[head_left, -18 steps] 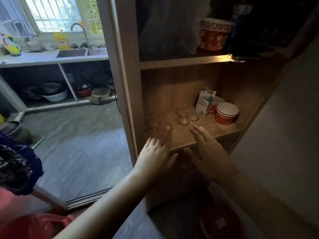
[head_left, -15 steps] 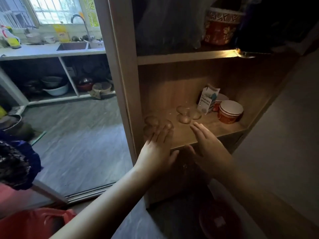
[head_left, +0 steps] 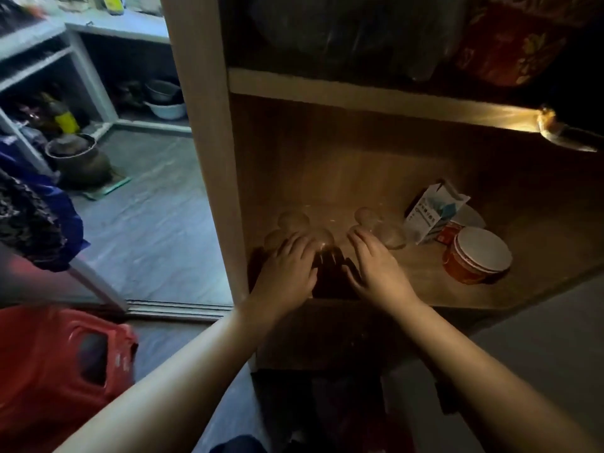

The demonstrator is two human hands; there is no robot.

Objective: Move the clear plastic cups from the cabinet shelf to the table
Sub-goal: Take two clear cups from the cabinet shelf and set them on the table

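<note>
Several clear plastic cups stand upside down on the wooden cabinet shelf (head_left: 457,289) in two clusters. The left cluster (head_left: 294,222) sits by the cabinet's left wall, and my left hand (head_left: 287,269) lies flat over its front cups with fingers spread. The right cluster (head_left: 389,233) stands mid-shelf. My right hand (head_left: 376,269) reaches it with fingertips touching the nearest cup. Neither hand has closed around a cup. The cups are hard to see in the dim light.
A small white and blue carton (head_left: 431,214) leans behind two red bowls with white lids (head_left: 474,259) on the shelf's right. A red patterned container (head_left: 503,50) sits on the upper shelf. A red plastic stool (head_left: 58,371) stands at lower left on the grey floor.
Both hands have moved forward onto the shelf, from its front edge to the cups. The camera has come closer and tilted down.
</note>
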